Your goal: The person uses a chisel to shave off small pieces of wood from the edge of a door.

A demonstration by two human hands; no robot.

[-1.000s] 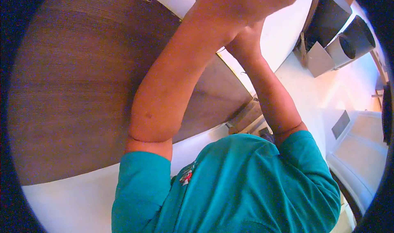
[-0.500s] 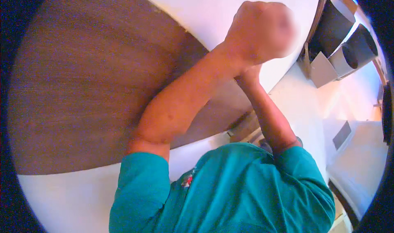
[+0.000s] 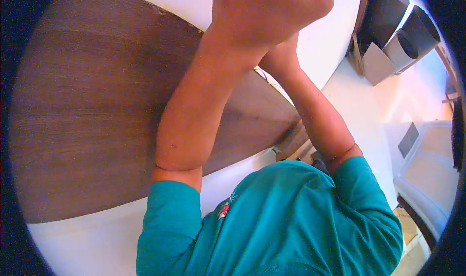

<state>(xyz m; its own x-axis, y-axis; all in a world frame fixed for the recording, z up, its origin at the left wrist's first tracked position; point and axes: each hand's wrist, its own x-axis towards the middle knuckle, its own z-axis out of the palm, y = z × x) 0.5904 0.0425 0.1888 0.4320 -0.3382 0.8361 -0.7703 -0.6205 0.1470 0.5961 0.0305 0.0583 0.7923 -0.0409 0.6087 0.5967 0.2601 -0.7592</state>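
My left hand (image 3: 274, 11) is raised at the top of the view, cut off by the upper edge. Its back faces me and its fingers curl inward; whatever they hold, if anything, is hidden. Just below and behind it is my right hand (image 3: 281, 55), mostly covered by the left, so its fingers do not show. Both hands are close together over the border between a dark brown wood-grain panel (image 3: 92, 111) and a white surface (image 3: 320, 45). A thin pale strip (image 3: 274, 84) runs along the panel's edge beneath my wrists.
Dark rolls (image 3: 386, 13) and a pale roll (image 3: 400, 50) stand in a box (image 3: 378, 64) at the upper right. A whitish translucent bin-like thing (image 3: 429, 171) is at the far right. Near my body, a white surface (image 3: 92, 242) borders the panel.
Both hands have moved left and up in the view, the left one now partly beyond the top edge. More of the panel's far edge shows near my wrists.
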